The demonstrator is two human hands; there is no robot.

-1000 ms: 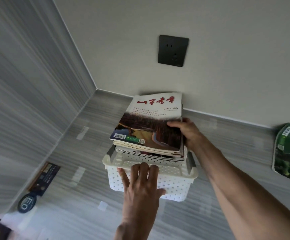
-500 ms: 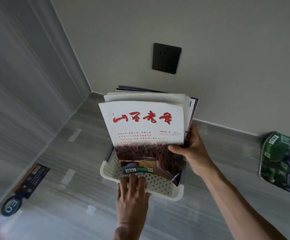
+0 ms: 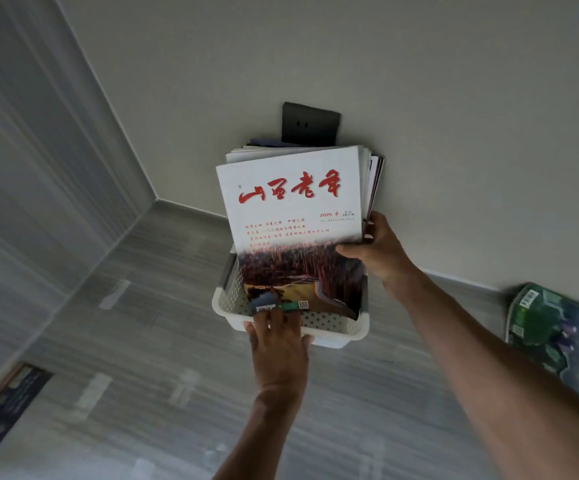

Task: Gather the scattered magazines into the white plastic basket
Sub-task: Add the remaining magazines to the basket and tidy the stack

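Observation:
A stack of magazines (image 3: 291, 220) stands nearly upright with its lower end inside the white plastic basket (image 3: 336, 327) on the grey floor. The front cover is white with red characters above a dark reddish picture. My right hand (image 3: 378, 252) grips the stack by its right edge, thumb on the cover. My left hand (image 3: 277, 344) rests on the basket's near rim, fingertips touching the stack's bottom edge. A green magazine (image 3: 554, 337) lies on the floor at the right, partly cut off by the frame.
The basket sits close to a beige wall with a black socket plate (image 3: 310, 124). A grey striped wall runs along the left. A dark printed item (image 3: 7, 407) lies on the floor at the lower left.
The stack lay flat across the basket's top; my right hand has tipped it up on end and lowered its bottom edge into the basket. My left hand stayed at the near rim.

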